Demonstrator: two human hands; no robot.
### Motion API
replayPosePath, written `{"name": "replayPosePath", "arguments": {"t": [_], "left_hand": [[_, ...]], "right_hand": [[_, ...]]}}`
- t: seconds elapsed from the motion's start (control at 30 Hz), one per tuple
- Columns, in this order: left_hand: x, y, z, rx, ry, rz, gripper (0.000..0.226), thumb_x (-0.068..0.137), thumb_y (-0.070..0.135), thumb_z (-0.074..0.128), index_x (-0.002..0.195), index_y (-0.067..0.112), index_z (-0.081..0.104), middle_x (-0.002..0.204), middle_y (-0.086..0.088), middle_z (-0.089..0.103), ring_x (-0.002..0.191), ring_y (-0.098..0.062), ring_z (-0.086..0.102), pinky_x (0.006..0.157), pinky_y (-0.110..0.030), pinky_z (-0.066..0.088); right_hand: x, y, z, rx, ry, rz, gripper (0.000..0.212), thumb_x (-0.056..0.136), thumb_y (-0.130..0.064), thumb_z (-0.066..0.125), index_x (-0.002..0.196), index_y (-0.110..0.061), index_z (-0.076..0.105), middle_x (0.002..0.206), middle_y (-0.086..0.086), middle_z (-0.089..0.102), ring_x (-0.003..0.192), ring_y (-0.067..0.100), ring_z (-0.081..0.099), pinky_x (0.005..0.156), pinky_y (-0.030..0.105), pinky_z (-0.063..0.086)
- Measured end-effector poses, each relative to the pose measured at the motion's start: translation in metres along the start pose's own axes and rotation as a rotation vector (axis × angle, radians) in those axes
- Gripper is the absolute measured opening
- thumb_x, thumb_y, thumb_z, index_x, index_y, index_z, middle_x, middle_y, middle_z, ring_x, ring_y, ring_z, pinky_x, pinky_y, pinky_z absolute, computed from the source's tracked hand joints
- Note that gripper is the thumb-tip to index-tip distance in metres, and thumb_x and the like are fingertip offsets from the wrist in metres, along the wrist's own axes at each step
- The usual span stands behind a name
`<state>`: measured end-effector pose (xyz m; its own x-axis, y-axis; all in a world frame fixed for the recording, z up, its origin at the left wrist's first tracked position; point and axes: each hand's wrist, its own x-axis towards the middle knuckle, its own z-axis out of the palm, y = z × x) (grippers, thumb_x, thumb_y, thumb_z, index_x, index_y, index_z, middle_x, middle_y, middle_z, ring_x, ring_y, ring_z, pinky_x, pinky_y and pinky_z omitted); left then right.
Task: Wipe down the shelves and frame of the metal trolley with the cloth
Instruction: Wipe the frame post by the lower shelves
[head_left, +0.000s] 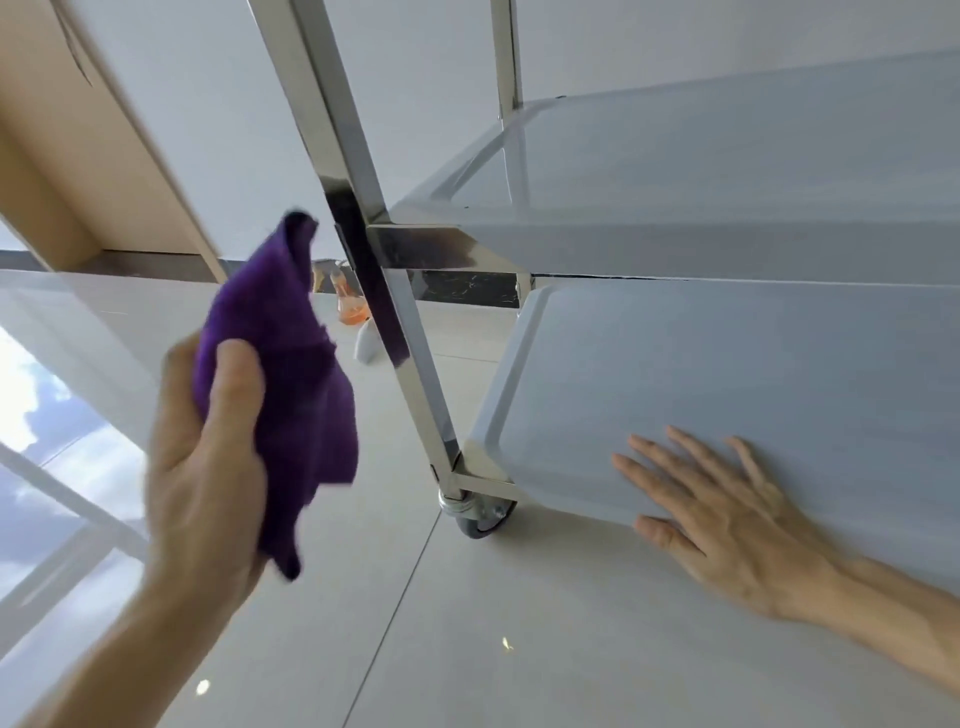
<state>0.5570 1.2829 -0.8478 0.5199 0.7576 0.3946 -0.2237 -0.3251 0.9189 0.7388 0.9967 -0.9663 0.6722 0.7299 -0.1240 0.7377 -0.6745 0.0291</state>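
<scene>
Purple cloth (283, 364): bunched, hanging limp off the floor, just left of the trolley's front post (363, 218), not touching. Trolley (727, 171): shiny steel frame, two flat grey shelves, castor (480, 514) on the floor.

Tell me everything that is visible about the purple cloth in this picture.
The purple cloth is a soft, plain fabric, bunched and crumpled rather than folded flat. The left hand grips its middle, thumb pressed over the front; one end sticks up and another hangs down below the hand. It is held in the air, left of the trolley's shiny metal post. Its top edge lies close to the post, but contact cannot be told. It looks slightly blurred.
</scene>
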Motion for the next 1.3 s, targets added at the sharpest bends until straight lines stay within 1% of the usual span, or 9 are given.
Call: {"name": "replayPosePath", "arguments": {"t": [0.07,0.13,0.27,0.47,0.8,0.97,1.1,1.17,1.3], "left_hand": [[0.005,-0.002,0.03,0.001,-0.043,0.101,0.022,0.099,0.044,0.049,0.12,0.041,0.053,0.104,0.004,0.066,0.083,-0.031,0.065,0.056,-0.044,0.052],[0.008,-0.011,0.061,0.022,-0.107,0.14,0.038,0.1,0.031,0.048,0.137,0.03,0.04,0.12,-0.006,0.062,0.096,-0.039,0.064,0.071,-0.051,0.056],[0.019,-0.037,0.095,0.149,-0.038,0.209,0.055,0.099,0.016,0.049,0.148,0.009,0.025,0.143,-0.019,0.041,0.129,-0.037,0.043,0.105,-0.057,0.04],[0.012,-0.08,0.118,0.225,0.113,0.206,0.059,0.1,0.02,0.05,0.151,0.009,0.021,0.143,0.004,0.035,0.133,-0.018,0.036,0.113,-0.045,0.033],[-0.013,-0.149,0.124,0.334,-0.078,0.004,0.066,0.093,0.016,0.055,0.149,0.009,0.021,0.13,0.005,0.038,0.121,-0.023,0.04,0.107,-0.052,0.037],[-0.025,-0.15,0.11,0.305,-0.169,-0.083,0.055,0.099,0.022,0.049,0.148,0.018,0.027,0.133,0.0,0.045,0.119,-0.022,0.052,0.104,-0.051,0.043],[-0.034,-0.129,0.09,0.174,-0.228,-0.228,0.032,0.105,0.022,0.04,0.132,0.039,0.039,0.106,-0.013,0.063,0.07,-0.038,0.068,0.056,-0.048,0.057],[-0.044,-0.114,0.081,0.108,-0.238,-0.263,0.027,0.105,0.021,0.039,0.121,0.041,0.047,0.089,-0.001,0.068,0.058,-0.03,0.068,0.04,-0.037,0.05],[-0.064,-0.087,0.067,0.094,-0.375,-0.216,0.029,0.105,0.02,0.045,0.107,0.044,0.061,0.091,0.01,0.071,0.077,-0.008,0.069,0.062,-0.02,0.053]], "right_hand": [[-0.001,0.0,-0.001,-0.019,-0.001,-0.013,0.07,0.091,-0.066,-0.008,0.155,-0.044,0.011,0.163,-0.018,0.006,0.153,0.02,0.007,0.119,0.059,0.018],[-0.001,-0.001,-0.004,-0.021,-0.01,0.008,0.07,0.097,-0.062,0.001,0.153,-0.036,0.032,0.16,-0.012,0.03,0.148,0.024,0.028,0.112,0.061,0.032],[-0.002,-0.001,-0.003,-0.041,0.006,-0.007,0.069,0.095,-0.062,0.0,0.155,-0.037,0.021,0.162,-0.015,0.017,0.152,0.023,0.018,0.117,0.059,0.023],[0.004,-0.002,-0.005,-0.097,0.054,0.037,0.061,0.098,-0.051,0.023,0.145,-0.022,0.051,0.148,-0.001,0.052,0.135,0.031,0.05,0.098,0.065,0.046],[0.019,0.013,-0.004,-0.064,0.013,0.046,0.066,0.097,-0.054,0.016,0.149,-0.025,0.044,0.155,-0.002,0.043,0.142,0.032,0.041,0.105,0.067,0.038],[0.024,0.018,0.002,-0.026,0.009,0.038,0.075,0.088,-0.063,-0.01,0.157,-0.038,0.007,0.165,-0.014,0.005,0.154,0.021,0.005,0.119,0.059,0.013],[0.025,0.023,0.005,0.009,-0.016,0.036,0.076,0.077,-0.071,-0.02,0.15,-0.048,-0.018,0.162,-0.022,-0.019,0.151,0.013,-0.018,0.121,0.055,-0.002],[0.027,0.026,0.003,0.049,-0.043,0.037,0.08,0.075,-0.079,-0.016,0.15,-0.05,-0.017,0.161,-0.023,-0.02,0.15,0.01,-0.022,0.121,0.054,-0.007],[0.03,0.026,-0.011,0.217,-0.066,0.029,0.092,0.07,-0.088,-0.001,0.153,-0.049,0.006,0.164,-0.023,-0.006,0.15,0.005,-0.017,0.122,0.049,-0.007]]}}
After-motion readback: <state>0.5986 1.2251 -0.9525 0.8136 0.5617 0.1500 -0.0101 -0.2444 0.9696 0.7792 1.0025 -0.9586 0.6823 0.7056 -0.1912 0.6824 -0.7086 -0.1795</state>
